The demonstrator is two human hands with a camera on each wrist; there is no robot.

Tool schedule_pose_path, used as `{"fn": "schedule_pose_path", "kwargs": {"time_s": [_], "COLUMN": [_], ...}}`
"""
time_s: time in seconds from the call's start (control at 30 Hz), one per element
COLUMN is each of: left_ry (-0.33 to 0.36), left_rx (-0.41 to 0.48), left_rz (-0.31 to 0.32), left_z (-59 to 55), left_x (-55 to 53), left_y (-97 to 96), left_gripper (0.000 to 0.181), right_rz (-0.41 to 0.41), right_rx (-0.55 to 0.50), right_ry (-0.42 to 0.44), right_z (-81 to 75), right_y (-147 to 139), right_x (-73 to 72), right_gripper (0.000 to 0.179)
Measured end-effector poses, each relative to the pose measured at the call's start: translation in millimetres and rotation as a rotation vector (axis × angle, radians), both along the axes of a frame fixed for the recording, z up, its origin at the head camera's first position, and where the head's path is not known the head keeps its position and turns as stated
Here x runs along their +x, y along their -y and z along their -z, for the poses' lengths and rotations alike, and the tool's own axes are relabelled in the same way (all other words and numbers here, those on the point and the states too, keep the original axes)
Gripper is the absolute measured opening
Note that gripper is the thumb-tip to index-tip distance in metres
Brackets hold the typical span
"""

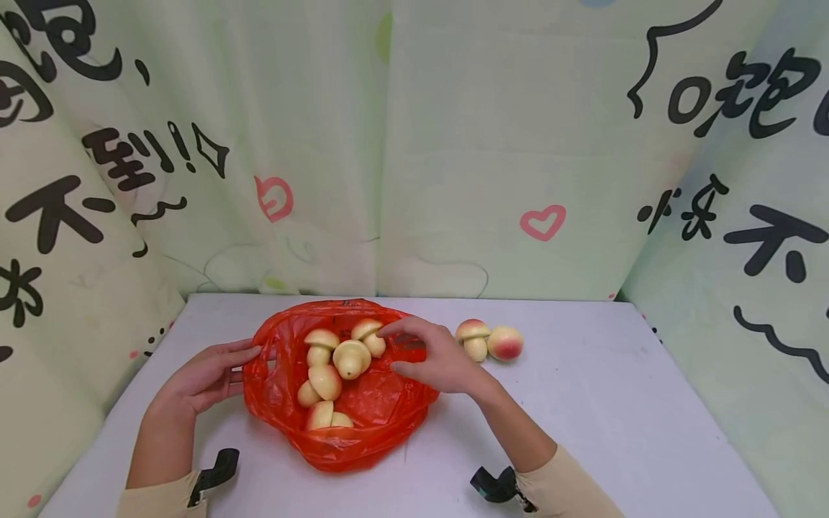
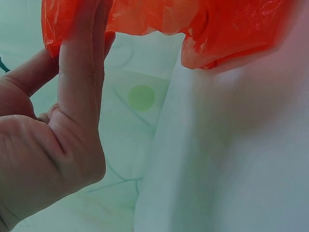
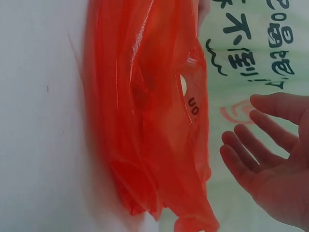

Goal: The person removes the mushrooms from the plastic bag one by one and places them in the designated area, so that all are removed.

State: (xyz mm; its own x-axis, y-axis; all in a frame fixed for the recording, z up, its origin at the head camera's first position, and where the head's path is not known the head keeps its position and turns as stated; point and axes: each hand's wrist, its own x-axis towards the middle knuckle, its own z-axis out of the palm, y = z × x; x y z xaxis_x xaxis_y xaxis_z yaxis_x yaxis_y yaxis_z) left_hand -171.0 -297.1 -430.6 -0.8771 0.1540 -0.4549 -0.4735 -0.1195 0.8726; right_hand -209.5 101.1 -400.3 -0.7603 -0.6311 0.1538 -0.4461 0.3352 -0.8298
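A red plastic bag [image 1: 388,424] lies with its mouth spread wide on the white table. Several toy mushrooms [image 1: 352,359] with cream stems and reddish caps are inside it, toward its left half. My left hand [image 1: 210,374] holds the bag's left rim between thumb and fingers; in the left wrist view the red film covers the fingertips of that hand [image 2: 72,111]. Over the bag's right side hovers my right hand [image 1: 437,356], fingers spread and nothing in them. The right wrist view shows this hand [image 3: 275,159] apart from the bag's upright side [image 3: 149,106].
Outside the bag, just beyond the right hand, two more toy mushrooms [image 1: 505,344] lie side by side on the table [image 1: 615,403]. A pale green curtain [image 1: 453,144] with black lettering and pink hearts surrounds the table's back and sides.
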Motion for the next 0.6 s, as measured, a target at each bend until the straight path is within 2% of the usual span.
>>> {"fn": "schedule_pose_path", "kwargs": {"time_s": [0.17, 0.33, 0.6], "left_ry": [0.001, 0.004, 0.007], "left_rx": [-0.005, -0.007, -0.005], "left_rz": [0.002, -0.001, 0.000], "left_z": [2.0, 3.0, 0.4], "left_x": [-0.9, -0.8, -0.5], "left_y": [0.0, -0.8, -0.4], "left_gripper": [0.074, 0.076, 0.075], "right_rz": [-0.066, -0.126, -0.180], "right_rx": [0.009, 0.025, 0.098], "right_ry": [-0.022, -0.006, -0.009], "right_z": [5.3, 10.0, 11.3], "right_y": [12, 24, 41], "right_x": [1.6, 5.3, 15.4], "right_gripper": [0.040, 0.040, 0.041]}}
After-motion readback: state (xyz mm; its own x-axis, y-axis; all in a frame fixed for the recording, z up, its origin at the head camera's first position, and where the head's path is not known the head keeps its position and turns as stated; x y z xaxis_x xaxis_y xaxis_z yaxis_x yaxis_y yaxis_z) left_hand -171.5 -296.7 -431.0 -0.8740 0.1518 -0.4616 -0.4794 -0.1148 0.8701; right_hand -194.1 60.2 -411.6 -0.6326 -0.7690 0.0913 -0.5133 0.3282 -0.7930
